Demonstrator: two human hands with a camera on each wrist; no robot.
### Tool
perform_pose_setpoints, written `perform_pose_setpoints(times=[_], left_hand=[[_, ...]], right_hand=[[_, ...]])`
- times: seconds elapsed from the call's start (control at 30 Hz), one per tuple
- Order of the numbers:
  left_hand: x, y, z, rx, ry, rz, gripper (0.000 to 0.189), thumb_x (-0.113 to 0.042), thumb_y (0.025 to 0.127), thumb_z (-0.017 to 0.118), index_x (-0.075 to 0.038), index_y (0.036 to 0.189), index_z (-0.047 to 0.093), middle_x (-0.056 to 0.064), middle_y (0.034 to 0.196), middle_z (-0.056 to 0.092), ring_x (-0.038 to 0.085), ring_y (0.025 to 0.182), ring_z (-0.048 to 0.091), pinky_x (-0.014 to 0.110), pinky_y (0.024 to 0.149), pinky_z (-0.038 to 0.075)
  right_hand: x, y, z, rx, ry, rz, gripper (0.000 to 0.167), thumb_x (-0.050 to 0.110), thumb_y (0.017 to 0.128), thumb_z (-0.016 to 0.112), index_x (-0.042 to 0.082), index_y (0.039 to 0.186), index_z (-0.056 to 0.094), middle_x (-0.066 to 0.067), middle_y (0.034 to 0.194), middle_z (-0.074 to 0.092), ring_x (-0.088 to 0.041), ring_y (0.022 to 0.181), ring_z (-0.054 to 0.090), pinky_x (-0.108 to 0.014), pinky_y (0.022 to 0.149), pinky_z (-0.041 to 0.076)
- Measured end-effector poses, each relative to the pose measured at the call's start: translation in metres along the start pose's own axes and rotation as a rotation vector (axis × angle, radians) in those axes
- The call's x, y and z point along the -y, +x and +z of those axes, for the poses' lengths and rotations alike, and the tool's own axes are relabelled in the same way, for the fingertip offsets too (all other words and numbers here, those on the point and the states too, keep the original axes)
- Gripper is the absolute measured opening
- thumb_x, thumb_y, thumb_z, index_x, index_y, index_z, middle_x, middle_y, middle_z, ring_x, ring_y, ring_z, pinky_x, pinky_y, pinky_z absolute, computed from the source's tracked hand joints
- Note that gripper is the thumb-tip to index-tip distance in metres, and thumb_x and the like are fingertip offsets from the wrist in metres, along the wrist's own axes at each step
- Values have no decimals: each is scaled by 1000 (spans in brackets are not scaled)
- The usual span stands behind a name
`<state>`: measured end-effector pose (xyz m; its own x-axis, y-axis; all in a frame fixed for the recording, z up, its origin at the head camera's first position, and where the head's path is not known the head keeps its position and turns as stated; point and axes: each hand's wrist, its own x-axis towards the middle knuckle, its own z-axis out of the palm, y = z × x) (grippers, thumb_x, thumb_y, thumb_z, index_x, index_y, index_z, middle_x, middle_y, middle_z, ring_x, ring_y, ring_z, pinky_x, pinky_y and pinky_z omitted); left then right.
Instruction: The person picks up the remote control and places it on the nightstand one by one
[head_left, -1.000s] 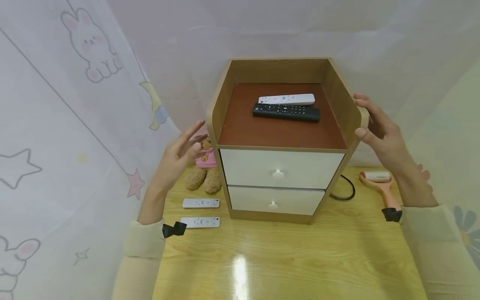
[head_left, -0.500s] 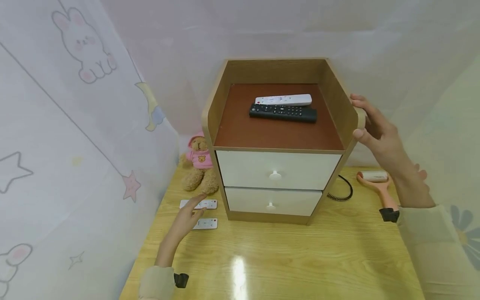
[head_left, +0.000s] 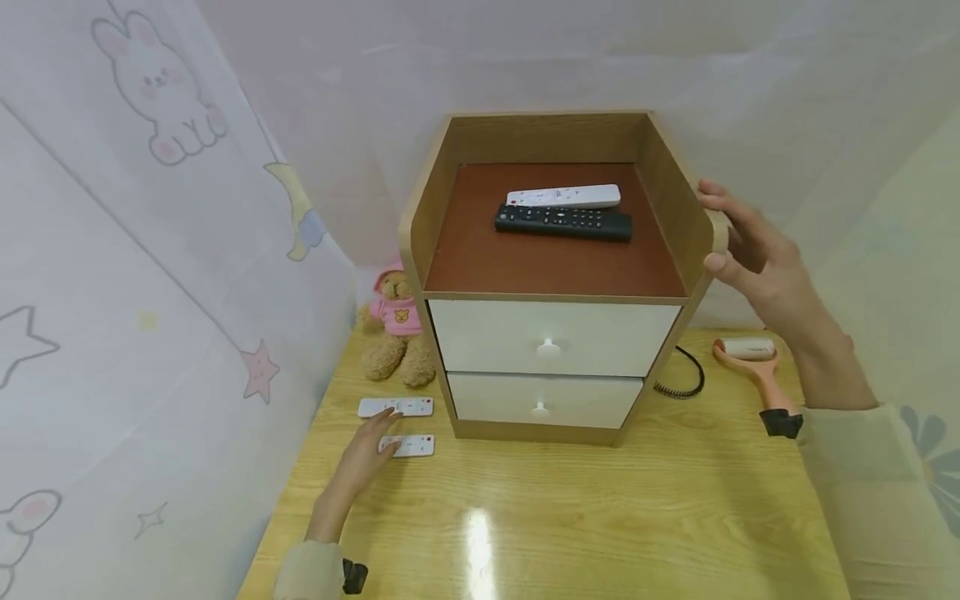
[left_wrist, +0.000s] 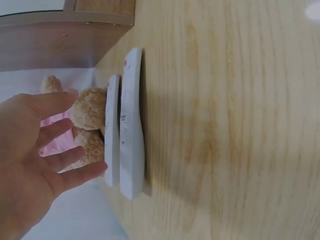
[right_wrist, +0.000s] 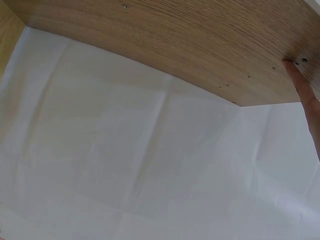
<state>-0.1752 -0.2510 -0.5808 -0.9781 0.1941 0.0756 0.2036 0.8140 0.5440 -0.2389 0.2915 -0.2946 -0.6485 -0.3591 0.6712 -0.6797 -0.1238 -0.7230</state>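
Note:
Over two white remote controls on the tabletop, my left hand (head_left: 365, 452) reaches with parted fingers. In the head view its fingertips overlap the farther remote (head_left: 412, 407), and its thumb overlaps the nearer remote (head_left: 416, 446). The left wrist view shows the hand (left_wrist: 37, 155) with spread fingers beside both remotes, nothing held. My right hand (head_left: 772, 267) holds the right side panel of a small two-drawer cabinet (head_left: 581, 427), its thumb at the front edge. In the right wrist view, a finger (right_wrist: 302, 87) lies against the panel's outer face. Both drawers are closed.
A black remote (head_left: 562, 223) and a white remote (head_left: 570, 197) lie on the cabinet top. A teddy bear (head_left: 400, 317) in pink sits at its left. To the right are a black coiled cord (head_left: 686, 392) and an orange-handled lint roller (head_left: 753, 358). Printed curtains surround the table.
My left hand has come down from beside the cabinet's left side to the two remotes on the table. My right hand has stayed on the right panel. The view has shifted slightly.

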Motion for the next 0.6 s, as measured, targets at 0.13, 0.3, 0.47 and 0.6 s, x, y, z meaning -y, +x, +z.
perform_pose_setpoints(times=[0.13,0.3,0.47,0.6], left_hand=[[7,-2,4,13,80,15,56,-7,84,74,-3,136,52,24,143,42,53,131,32,68,97,37],[13,-6,7,85,139,-20,58,-3,80,75,-2,134,54,28,142,41,59,130,28,74,90,36],[19,-11,8,141,135,-94,55,-1,85,70,-4,136,52,25,142,43,51,130,34,71,91,38],[25,-12,9,117,210,-74,49,2,83,72,-4,130,59,21,132,53,45,123,46,65,86,46]], right_hand=[[0,0,2,-5,-4,-5,56,-7,91,59,-5,143,39,-20,156,22,-28,146,14,-26,110,32],[-1,1,1,-7,-22,-17,56,-7,90,58,-5,142,39,-20,156,24,-29,145,16,-26,109,32],[-1,2,2,-6,-22,-27,56,-7,90,59,-5,142,39,-20,155,24,-29,145,16,-27,111,30],[-1,2,2,-4,-15,-36,56,-6,90,60,-5,142,40,-21,155,24,-29,145,15,-28,111,30]])
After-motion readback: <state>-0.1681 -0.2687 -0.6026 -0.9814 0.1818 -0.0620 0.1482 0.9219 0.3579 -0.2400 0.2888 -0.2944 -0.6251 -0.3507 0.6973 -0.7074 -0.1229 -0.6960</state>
